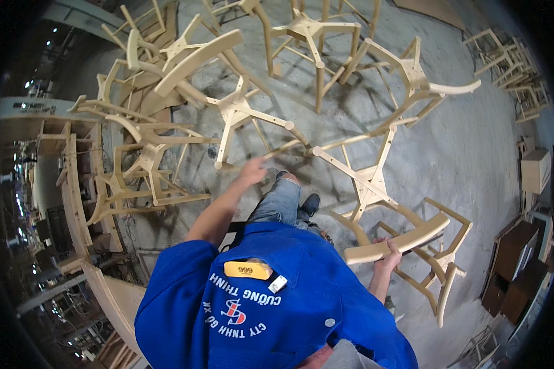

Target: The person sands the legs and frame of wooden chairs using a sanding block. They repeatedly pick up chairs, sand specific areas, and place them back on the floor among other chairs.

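My right hand (388, 252) is wrapped round the curved backrest of an unfinished pale wooden chair frame (369, 184) at my right side. The frame has a cross-shaped seat support with no seat on it, and it is tilted. Out in front of me is my left hand (252, 172), its fingers blurred and partly hidden. It is close to the low end of another pale chair frame (234, 111); whether they touch I cannot tell. Ends of the two frames come close together just ahead of my feet.
More bare chair frames stand ahead (308, 27), at the left (149, 161) and at the right (412, 71). Another frame (440, 261) is just beyond my right hand. Wooden racking (74, 166) lines the left side. Dark brown cabinets (514, 258) stand far right on the grey concrete floor (468, 141).
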Demonstrator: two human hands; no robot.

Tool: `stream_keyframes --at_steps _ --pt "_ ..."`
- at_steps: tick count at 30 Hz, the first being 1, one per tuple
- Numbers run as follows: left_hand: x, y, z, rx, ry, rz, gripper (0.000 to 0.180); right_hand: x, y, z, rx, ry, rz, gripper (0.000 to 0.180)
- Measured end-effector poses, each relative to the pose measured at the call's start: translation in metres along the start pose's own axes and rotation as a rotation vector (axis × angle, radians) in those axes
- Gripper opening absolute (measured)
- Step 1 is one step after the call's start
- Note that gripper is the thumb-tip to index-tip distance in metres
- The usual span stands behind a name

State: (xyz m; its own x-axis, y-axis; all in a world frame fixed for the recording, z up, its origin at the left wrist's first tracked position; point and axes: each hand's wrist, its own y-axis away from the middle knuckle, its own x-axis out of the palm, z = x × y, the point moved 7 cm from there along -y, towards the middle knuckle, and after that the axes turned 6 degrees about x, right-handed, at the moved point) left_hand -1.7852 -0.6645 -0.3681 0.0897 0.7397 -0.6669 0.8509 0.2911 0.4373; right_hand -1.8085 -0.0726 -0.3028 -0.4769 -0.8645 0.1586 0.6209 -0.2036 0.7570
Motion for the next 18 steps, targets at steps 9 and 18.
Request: stream_keyframes --at_steps 9,18 --pt "0.002 0.201 0.177 -0.383 -0.229 0.053 0.040 0.012 0.008 0.000 0.018 -0.181 0.218 0.040" --pt "0.064 0.247 0.252 -0.404 -0.061 0.084 0.034 0.024 -0.003 0.012 -0.026 -0.164 0.223 0.035"
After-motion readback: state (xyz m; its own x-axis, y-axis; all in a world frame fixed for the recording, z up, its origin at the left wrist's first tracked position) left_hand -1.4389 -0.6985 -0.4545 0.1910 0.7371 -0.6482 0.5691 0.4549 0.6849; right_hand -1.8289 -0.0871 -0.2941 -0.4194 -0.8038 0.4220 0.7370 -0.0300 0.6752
